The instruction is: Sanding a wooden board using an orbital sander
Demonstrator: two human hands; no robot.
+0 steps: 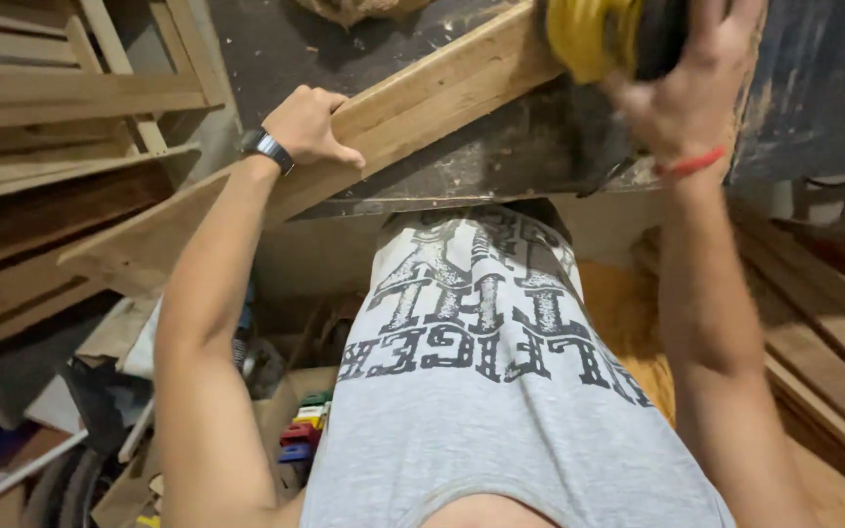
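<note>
Dusty bench point(501, 156) carried a plank point(413, 108); left hand point(307, 125) clamped it with closed fingers while right hand point(687, 93) gripped a yellow sander point(589, 34), sanding apparently underway.

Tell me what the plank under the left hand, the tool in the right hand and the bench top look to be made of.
Plank: bare, unfinished wood, pale with visible grain. Tool gripped by the right hand: yellow body, probably plastic, with a black part; too blurred to be sure. Bench top: dark, scuffed and dusty, possibly metal or painted board. The left hand grips the plank.
</note>
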